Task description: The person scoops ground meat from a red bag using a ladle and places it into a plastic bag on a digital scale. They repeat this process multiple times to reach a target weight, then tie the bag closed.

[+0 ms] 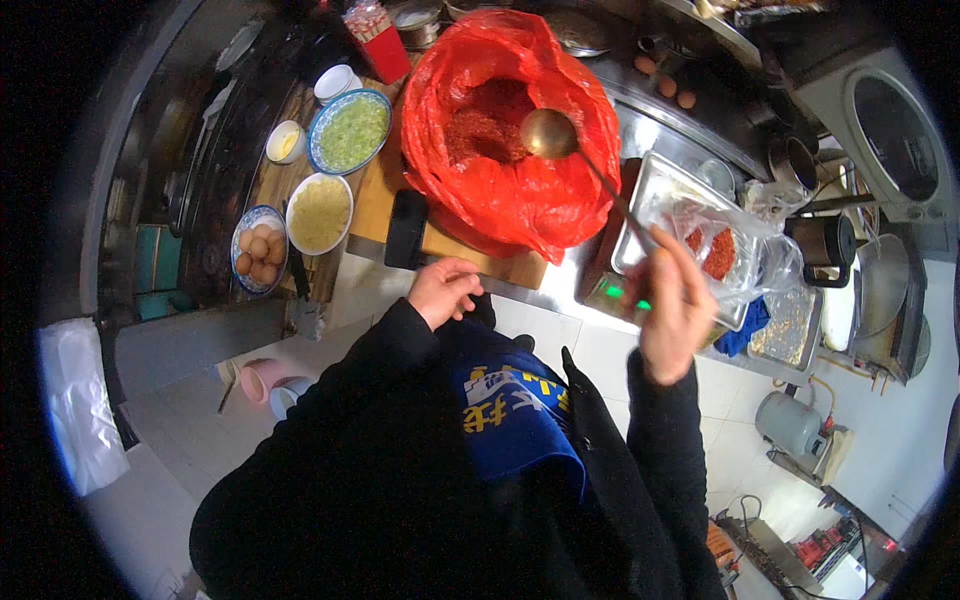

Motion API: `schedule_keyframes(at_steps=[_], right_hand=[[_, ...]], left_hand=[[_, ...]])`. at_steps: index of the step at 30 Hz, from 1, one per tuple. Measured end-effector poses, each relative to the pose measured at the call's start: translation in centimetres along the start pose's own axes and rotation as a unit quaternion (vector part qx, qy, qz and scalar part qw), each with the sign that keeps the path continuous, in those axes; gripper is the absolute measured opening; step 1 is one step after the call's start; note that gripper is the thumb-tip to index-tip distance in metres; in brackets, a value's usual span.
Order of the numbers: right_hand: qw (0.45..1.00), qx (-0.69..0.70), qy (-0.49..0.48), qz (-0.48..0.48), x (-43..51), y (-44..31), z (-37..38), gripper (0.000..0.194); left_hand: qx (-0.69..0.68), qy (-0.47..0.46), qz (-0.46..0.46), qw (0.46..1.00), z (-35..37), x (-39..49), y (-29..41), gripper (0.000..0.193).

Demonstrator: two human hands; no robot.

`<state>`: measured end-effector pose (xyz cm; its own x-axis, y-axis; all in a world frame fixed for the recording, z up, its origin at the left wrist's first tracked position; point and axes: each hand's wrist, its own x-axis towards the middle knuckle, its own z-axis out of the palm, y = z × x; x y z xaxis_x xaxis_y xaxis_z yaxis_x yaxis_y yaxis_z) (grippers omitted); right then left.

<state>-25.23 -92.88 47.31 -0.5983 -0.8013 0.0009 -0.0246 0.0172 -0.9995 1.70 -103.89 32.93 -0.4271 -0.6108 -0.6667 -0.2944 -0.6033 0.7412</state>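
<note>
My right hand (671, 311) grips the long dark handle of a metal ladle (550, 133). The ladle's round bowl hangs over the mouth of a large red plastic bag (517, 210), which holds red minced or chili-like food (484, 127). Whether the ladle carries anything is unclear. My left hand (448, 292) is loosely curled and empty, at the front edge of a wooden board (517, 270). A black phone (406, 229) lies just beyond it. Under my right hand's side, a metal tray (660, 176) holds clear plastic bags with red food (718, 253), above a scale's lit green display (615, 291).
Left of the bag stand a bowl of chopped greens (350, 131), a bowl of pale yellow paste (320, 215), a bowl of eggs (260, 251) and a knife (298, 270). A red box of chopsticks (382, 52) is behind. A gas cylinder (787, 421) stands on the right.
</note>
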Motion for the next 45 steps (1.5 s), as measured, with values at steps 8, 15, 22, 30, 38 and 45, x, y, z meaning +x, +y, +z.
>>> schedule_keyframes(at_steps=[8,15,22,30,38,45], right_hand=[[0.861,-0.410,-0.138,-0.267,8.3,6.8,8.5,0.026],[0.879,-0.388,-0.181,-0.210,8.9,7.4,10.8,0.022],[0.976,-0.009,-0.024,0.216,11.4,7.1,10.9,0.028],[0.966,0.063,0.030,0.249,11.9,5.3,10.0,0.032],[0.970,0.089,0.022,0.224,11.7,2.4,9.2,0.032],[0.969,0.084,0.010,0.232,11.4,1.0,8.2,0.032]], left_hand=[[-0.034,0.114,0.046,0.992,-4.5,2.5,1.6,0.039],[-0.072,0.087,0.086,0.990,-5.2,5.3,4.0,0.043],[-0.078,0.065,0.064,0.993,-4.7,6.9,5.4,0.041],[-0.047,0.013,0.057,0.997,-6.1,7.3,5.7,0.041],[0.006,-0.015,0.021,1.000,-7.4,5.9,5.1,0.030],[0.066,-0.090,0.016,0.994,-6.6,3.6,3.0,0.027]])
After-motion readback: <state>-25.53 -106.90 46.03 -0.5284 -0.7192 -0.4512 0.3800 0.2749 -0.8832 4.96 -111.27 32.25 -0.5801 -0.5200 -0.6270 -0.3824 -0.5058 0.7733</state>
